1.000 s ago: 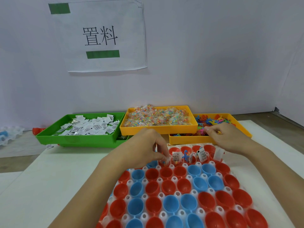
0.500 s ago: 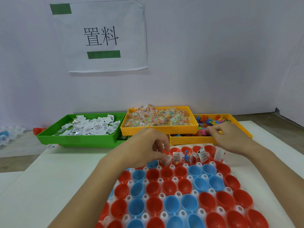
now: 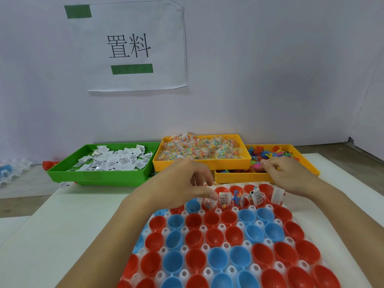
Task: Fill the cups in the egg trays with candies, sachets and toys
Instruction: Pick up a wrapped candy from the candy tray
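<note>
over the far row of the egg tray [image 3: 268, 273], the left hand [image 3: 182, 183] pinched a clear candy packet [image 3: 208, 202] into a red cup, probably so it dropped straight in. the right hand [image 3: 288, 173] curled over the yellow toy bin [image 3: 307, 163], fingers bent; i could not tell if it held a toy. sachets [image 3: 223, 198] stood in neighbouring cups. the green sachet bin [image 3: 99, 175] and candy bin [image 3: 199, 164] lined the worktop's [image 3: 62, 225] back; nothing blocked either reach.
</note>
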